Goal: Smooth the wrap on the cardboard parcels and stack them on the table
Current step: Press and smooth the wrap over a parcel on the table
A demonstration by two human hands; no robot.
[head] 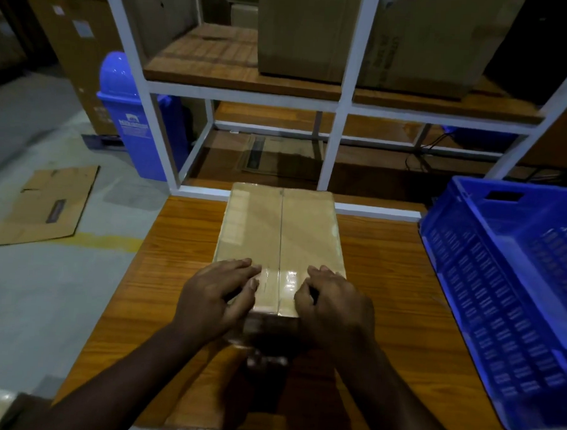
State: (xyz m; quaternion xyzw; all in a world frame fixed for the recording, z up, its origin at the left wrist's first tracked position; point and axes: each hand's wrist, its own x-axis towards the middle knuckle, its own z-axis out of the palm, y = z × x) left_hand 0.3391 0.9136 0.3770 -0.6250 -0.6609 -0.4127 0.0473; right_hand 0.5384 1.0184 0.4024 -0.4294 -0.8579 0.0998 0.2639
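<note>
We see one wrapped cardboard parcel lying flat on the wooden counter, its long side running away from us, its far end reaching the counter's back edge by the white shelf frame. Both hands rest on the near end: the left hand lies with fingers spread flat over the left half, and the right hand has its fingers curled down onto the right half, thumbs toward the centre seam. Neither grip closes on anything; the palms and fingers press down on the glossy film (it shines most between the two hands). We judge this placement suits smoothing: weight on the near end pins the parcel so the film can be stroked flat along the seam without the box sliding.

Only this single parcel sits on the counter, so stacking looks not yet begun. A blue crate stands at the right, just beside the counter's edge, its inside largely out of view.

As for writing, a blue bin on the floor bears a pale logo and text, too blurred to read. A flattened carton on the floor carries a dark label, also illegible.
</note>
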